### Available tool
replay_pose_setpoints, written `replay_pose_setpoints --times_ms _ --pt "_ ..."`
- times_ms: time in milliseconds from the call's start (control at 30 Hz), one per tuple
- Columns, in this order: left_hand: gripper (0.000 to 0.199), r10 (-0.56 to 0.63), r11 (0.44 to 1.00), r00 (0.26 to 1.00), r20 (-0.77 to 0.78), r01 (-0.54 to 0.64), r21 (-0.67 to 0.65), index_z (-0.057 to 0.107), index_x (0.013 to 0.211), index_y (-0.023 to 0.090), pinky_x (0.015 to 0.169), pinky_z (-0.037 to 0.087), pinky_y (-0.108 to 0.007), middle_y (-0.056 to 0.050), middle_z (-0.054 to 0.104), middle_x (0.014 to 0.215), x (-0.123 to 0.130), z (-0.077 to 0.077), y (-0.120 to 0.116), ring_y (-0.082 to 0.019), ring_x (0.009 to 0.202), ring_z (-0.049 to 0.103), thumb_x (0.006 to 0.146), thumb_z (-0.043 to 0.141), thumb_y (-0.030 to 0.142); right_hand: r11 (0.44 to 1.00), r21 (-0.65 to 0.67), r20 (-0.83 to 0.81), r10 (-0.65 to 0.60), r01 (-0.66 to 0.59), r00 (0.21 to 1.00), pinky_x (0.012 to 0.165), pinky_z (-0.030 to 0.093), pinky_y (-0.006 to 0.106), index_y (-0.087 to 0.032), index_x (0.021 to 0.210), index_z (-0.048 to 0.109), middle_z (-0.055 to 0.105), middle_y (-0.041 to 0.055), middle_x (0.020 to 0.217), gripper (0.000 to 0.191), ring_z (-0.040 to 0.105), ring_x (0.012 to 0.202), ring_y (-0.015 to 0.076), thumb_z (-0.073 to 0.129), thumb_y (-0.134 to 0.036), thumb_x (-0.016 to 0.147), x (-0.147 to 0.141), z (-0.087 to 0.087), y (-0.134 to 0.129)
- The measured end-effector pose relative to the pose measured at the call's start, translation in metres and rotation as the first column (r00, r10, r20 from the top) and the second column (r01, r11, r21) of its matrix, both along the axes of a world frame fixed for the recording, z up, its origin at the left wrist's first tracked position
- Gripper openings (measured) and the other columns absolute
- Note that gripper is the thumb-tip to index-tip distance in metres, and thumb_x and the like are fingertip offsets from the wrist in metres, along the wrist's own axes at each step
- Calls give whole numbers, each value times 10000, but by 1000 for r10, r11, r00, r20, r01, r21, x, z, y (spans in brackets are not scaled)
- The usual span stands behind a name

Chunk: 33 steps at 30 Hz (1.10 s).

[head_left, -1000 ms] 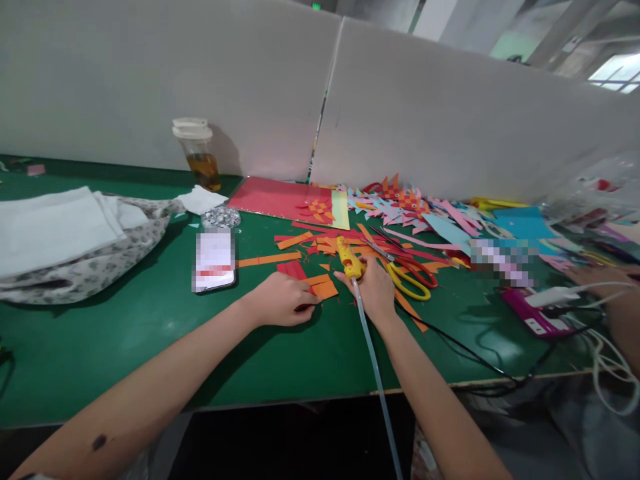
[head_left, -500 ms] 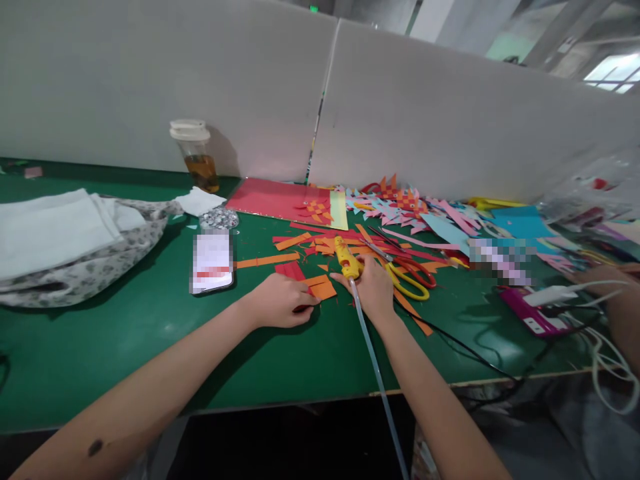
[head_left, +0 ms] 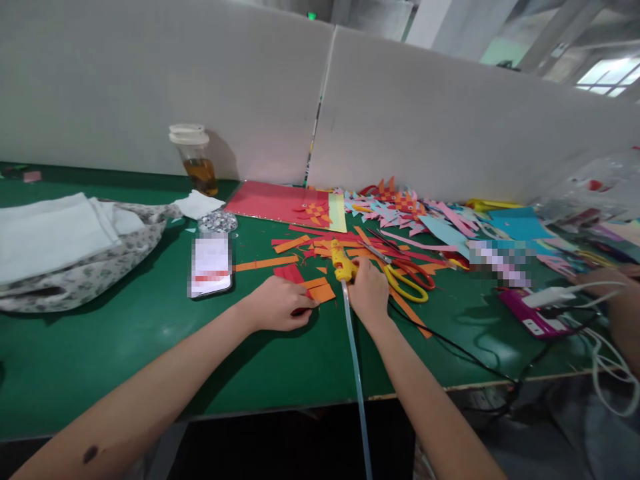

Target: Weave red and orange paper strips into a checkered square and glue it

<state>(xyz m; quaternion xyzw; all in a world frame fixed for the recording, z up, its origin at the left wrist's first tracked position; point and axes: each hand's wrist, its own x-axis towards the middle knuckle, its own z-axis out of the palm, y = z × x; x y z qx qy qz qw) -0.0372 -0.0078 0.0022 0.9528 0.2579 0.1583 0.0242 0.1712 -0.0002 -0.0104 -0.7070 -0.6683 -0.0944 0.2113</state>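
My left hand [head_left: 280, 303] is closed at the table, its fingertips pressed on a piece of red and orange paper strips [head_left: 320, 289]. Red strips [head_left: 289, 273] stick out above its knuckles. In my right hand [head_left: 369, 293] is a yellow hot glue gun [head_left: 342, 262], its nose pointing away from me over loose strips. A long translucent glue stick [head_left: 355, 360] runs from the gun's back down past the table edge. Just right of this hand lie scissors with yellow handles [head_left: 411, 288] and scissors with red handles [head_left: 420, 272].
A phone [head_left: 212, 267], a lidded cup of brown drink [head_left: 199, 163] and a patterned cloth bag [head_left: 95, 267] stand left. A red sheet [head_left: 280, 200] and paper fish [head_left: 400, 200] lie at the back. A magenta power strip [head_left: 525, 317] with cables is right, near another person's arm [head_left: 620, 300].
My right hand has shifted a little left with the glue gun, and the glue stick's lower end has swung left. The left hand stays on the paper strips.
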Motion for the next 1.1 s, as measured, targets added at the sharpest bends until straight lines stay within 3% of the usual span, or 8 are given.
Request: replay_pose_setpoints --times_ms 100,233,400,500,667,767,967,1100 --pt "267 3 1000 1000 -14 -4 -16 659 965 262 481 319 -233 -8 676 765 -1 1 0 -138 645 611 806 445 278 998 15 -19 -64 64 998 687 370 338 -151 989 493 631 129 903 258 585 844 275 524 -230 745 10 -1 1" --pt "239 30 998 999 -13 -31 -55 625 964 250 494 327 -229 10 677 826 -1 4 0 -135 683 612 796 467 313 991 108 -90 -69 79 994 651 373 320 -168 988 470 633 113 861 350 593 797 271 510 -443 775 9 -4 1" --pt "226 23 998 999 -40 -25 -58 622 940 246 493 319 -229 0 665 787 0 6 1 -132 665 600 791 464 308 993 107 -63 55 -48 996 673 380 334 -155 966 477 628 136 864 511 595 807 280 474 -614 743 -9 -5 0" --pt "213 26 998 999 -44 -28 -52 625 916 254 482 302 -235 8 659 757 0 6 1 -132 649 595 791 457 294 996 45 -23 82 -81 996 688 376 345 -150 965 484 628 140 883 441 591 821 281 501 -539 757 -12 -4 -1" --pt "207 18 999 1000 -23 -19 -41 614 933 257 480 286 -237 17 662 781 -2 5 0 -128 660 598 798 461 296 995 48 -41 -88 90 995 672 361 330 -157 990 486 633 117 880 283 587 823 271 536 -254 728 4 -1 0" --pt "183 9 1000 1000 13 -9 -20 599 904 235 489 295 -237 14 659 774 -2 4 1 -123 652 595 807 462 309 992 61 -93 -102 108 990 660 365 326 -159 995 489 638 110 873 299 587 813 274 534 -243 712 11 -2 1" --pt "248 360 933 917 174 -359 -38 537 820 197 457 258 -226 14 632 697 0 -3 10 -117 570 564 831 445 427 985 128 -301 -73 116 951 605 394 316 -186 953 534 652 85 818 280 595 726 256 515 -380 752 10 -1 3" --pt "366 421 902 905 69 -409 -139 524 828 206 460 250 -230 19 615 667 0 -6 15 -148 598 577 753 500 564 983 166 -544 28 74 839 615 439 316 -184 845 600 664 71 772 316 605 714 237 555 -470 719 8 5 3"
